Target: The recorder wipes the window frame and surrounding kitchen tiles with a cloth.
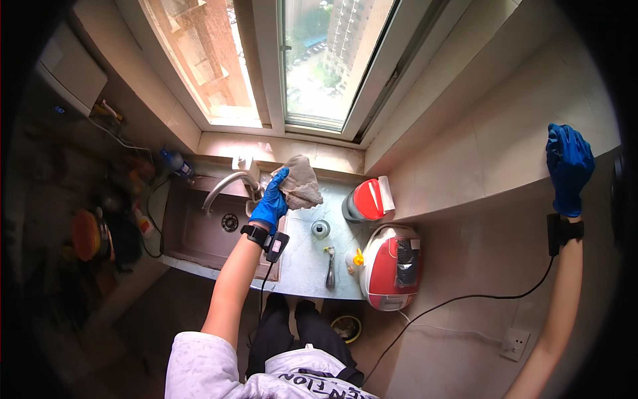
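My left hand (271, 202), in a blue glove, is shut on a crumpled grey-beige cloth (302, 183). It holds the cloth above the marble-patterned counter (299, 269), close to the curved faucet (224, 187) and the right side of the brown sink (197, 234). Far off to the right, my right hand (569, 167), also gloved in blue, is against or just in front of the tiled wall, by the edge of a ledge. Its fingers look curled, their tips are hidden, and whether they grip anything does not show.
A grey canister with a red lid (368, 199), a clear bottle (320, 229), a dark bottle with a yellow-green top (330, 269) and a red-and-white rice cooker (394, 269) stand on the counter. A window (319, 70) rises behind. A black cable (463, 298) hangs from my right wrist.
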`<state>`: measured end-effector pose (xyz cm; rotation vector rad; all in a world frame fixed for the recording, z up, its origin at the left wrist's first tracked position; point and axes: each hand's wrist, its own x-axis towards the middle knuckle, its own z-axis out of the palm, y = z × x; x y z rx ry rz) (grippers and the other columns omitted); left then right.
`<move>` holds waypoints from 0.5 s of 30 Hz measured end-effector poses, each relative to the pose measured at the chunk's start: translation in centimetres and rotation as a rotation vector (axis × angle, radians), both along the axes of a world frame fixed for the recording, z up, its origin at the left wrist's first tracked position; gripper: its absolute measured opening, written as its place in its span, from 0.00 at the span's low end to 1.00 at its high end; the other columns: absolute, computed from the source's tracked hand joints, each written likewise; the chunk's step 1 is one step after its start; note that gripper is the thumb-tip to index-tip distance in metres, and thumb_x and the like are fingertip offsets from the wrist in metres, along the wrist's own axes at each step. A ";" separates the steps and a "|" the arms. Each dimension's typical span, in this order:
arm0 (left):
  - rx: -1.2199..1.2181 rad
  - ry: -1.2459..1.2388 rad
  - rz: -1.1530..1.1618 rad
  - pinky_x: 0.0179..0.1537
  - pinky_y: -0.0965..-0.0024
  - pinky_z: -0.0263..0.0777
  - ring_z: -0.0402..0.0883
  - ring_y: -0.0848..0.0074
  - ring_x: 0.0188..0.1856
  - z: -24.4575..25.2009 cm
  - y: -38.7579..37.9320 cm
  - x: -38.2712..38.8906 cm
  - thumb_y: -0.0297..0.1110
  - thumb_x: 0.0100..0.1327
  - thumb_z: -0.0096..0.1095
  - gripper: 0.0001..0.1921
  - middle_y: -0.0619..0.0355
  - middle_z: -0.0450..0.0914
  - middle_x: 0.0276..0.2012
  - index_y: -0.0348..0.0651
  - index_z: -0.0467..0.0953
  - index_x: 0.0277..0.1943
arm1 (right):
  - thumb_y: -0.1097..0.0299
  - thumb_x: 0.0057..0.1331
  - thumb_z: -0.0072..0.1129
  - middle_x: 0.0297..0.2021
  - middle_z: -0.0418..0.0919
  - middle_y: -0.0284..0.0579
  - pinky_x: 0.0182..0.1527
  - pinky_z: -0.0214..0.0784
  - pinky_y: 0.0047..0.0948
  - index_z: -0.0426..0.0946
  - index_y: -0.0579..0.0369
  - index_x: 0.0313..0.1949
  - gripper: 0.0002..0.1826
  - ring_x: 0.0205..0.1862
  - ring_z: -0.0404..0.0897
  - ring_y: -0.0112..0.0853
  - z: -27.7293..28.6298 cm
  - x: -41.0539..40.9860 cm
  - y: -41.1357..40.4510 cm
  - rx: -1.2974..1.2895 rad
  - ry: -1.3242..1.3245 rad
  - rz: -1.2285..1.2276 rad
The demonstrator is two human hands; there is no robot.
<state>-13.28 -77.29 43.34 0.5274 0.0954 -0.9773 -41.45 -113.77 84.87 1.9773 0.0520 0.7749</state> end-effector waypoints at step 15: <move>-0.273 0.028 0.120 0.58 0.51 0.65 0.69 0.56 0.56 9.1 2.6 -1.8 0.40 0.57 0.63 0.31 0.47 0.69 0.53 0.39 0.59 0.60 | 0.65 0.52 0.57 0.20 0.68 0.36 0.28 0.62 0.32 0.67 0.48 0.20 0.08 0.25 0.70 0.32 -0.7 1.5 3.5 0.286 -0.076 0.047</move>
